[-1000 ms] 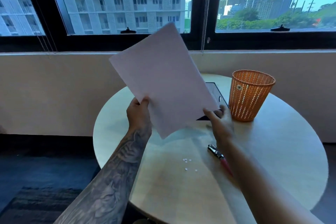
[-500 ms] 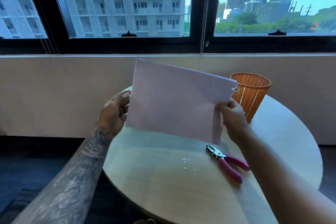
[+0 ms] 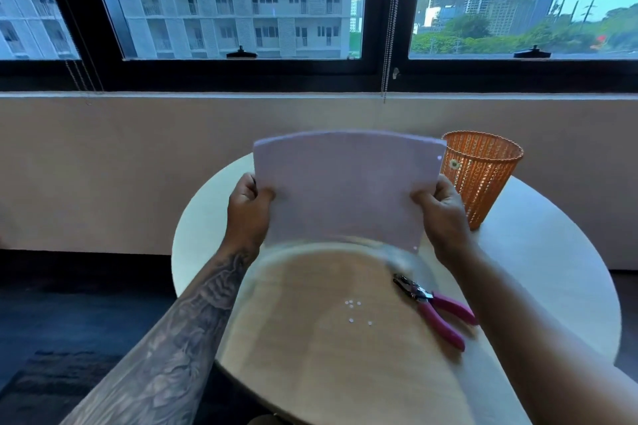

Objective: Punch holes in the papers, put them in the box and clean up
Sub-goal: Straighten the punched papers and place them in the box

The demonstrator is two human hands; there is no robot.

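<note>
Papers [image 3: 345, 190] are standing upright in the middle of the frame, bowing slightly along the top, and I am holding them by their 2 side edges. My left grip [image 3: 247, 214] is curling round the left edge and my right grip [image 3: 443, 214] round the right edge, thumbs on the near face. 2 punched holes are showing near the right edge. The bottom edge is blurring just over the bench [image 3: 535, 269], and I cannot tell whether it is touching.

I am judging this as squaring the stack before boxing it. Doing it well is meaning a light hold on both sides so the sheets can slide level, a flat tap on bare bench, and landing clear of the hole punch [image 3: 435, 307] lying at lower right.

An orange mesh basket [image 3: 483, 176] is standing at the upper right of the bench, just behind my right grip, and its inside is not showing. The box is not showing anywhere. Small paper dots [image 3: 355, 312] are lying loose on the bench at lower centre, in no container.
</note>
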